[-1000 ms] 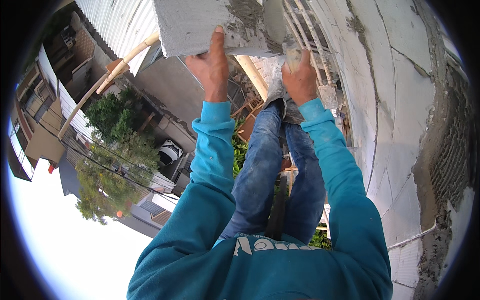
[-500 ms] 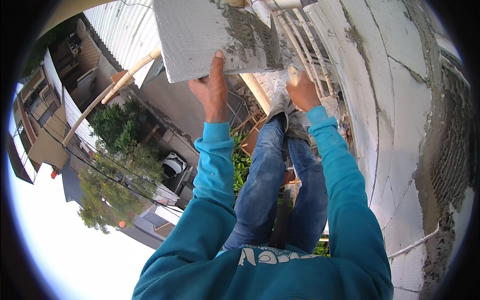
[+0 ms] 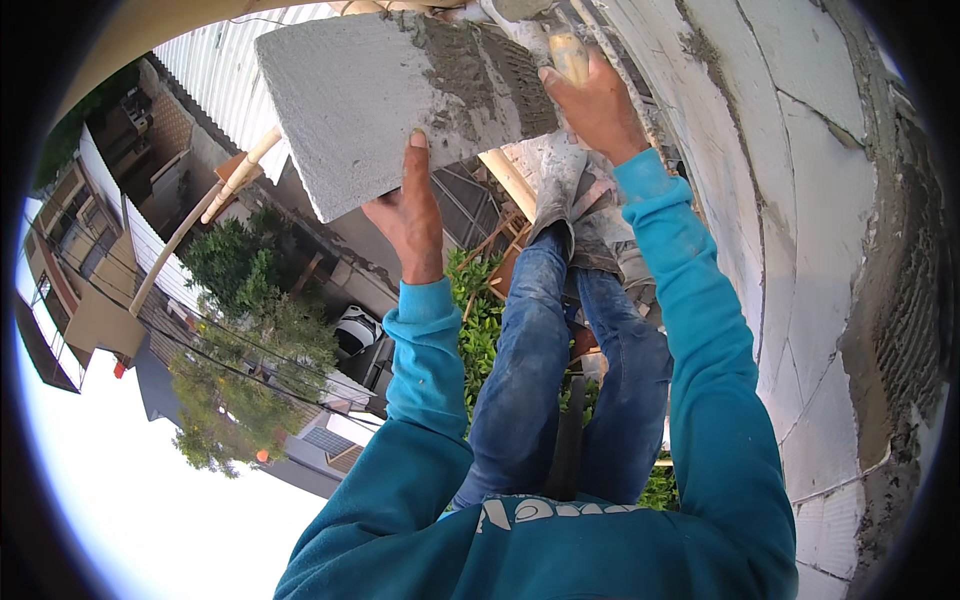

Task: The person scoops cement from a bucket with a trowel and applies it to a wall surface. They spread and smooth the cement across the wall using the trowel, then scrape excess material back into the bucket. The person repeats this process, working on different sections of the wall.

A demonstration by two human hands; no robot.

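Note:
A light grey lightweight concrete block (image 3: 340,110) is held up in front of me, tilted. Wet grey mortar (image 3: 465,85) covers its right end, with comb-like ridges near the edge. My left hand (image 3: 412,215) grips the block's lower edge, thumb on the broad face and fingers behind, mostly hidden. Closed around the pale wooden handle (image 3: 569,58) of a trowel, my right hand (image 3: 603,108) is beside the mortared end. I cannot make out the trowel's blade clearly.
A wall of pale blocks (image 3: 800,200) with mortar joints rises close on my right. Bamboo poles (image 3: 245,175) and a corrugated metal sheet (image 3: 215,70) lie to the left. Far below are trees (image 3: 250,380), a parked vehicle (image 3: 357,330) and roofs. My shoes stand on dusty scaffolding.
The block has shifted left and nearer to me, showing more of its mortared end. My right hand has moved up and slightly forward with the trowel, its handle now beside the block's upper right.

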